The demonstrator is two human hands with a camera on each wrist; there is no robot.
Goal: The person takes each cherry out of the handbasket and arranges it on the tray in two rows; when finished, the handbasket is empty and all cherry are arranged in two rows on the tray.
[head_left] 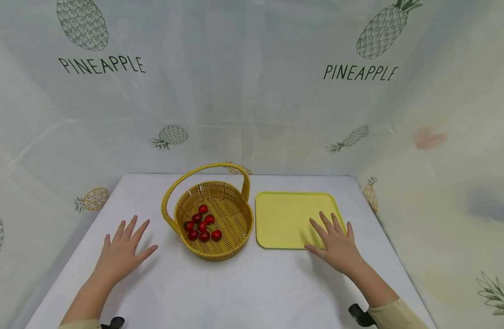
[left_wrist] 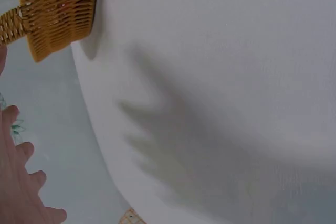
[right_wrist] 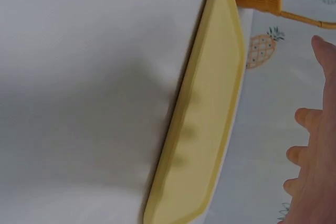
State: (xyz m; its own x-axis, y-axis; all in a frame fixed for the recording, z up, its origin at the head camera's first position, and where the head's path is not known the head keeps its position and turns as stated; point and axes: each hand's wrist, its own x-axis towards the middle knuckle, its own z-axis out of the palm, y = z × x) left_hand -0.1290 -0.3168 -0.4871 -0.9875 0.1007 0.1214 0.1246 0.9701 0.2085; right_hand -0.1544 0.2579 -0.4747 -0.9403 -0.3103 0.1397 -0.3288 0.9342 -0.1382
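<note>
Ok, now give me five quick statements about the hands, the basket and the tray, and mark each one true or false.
1. The red balls lie in the basket. True.
2. The tray is blue. False: it is yellow.
3. The left hand and right hand both have their fingers spread. True.
4. The left hand grips the basket. False: it holds nothing.
5. The basket has no handle. False: a handle arches over it.

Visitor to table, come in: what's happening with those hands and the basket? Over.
Left hand spread, holding nothing, left of basket. Right hand likewise, hovering at yellow tray's near right corner. Red fruits inside basket. Arched handle might hinder reaching in.
</note>
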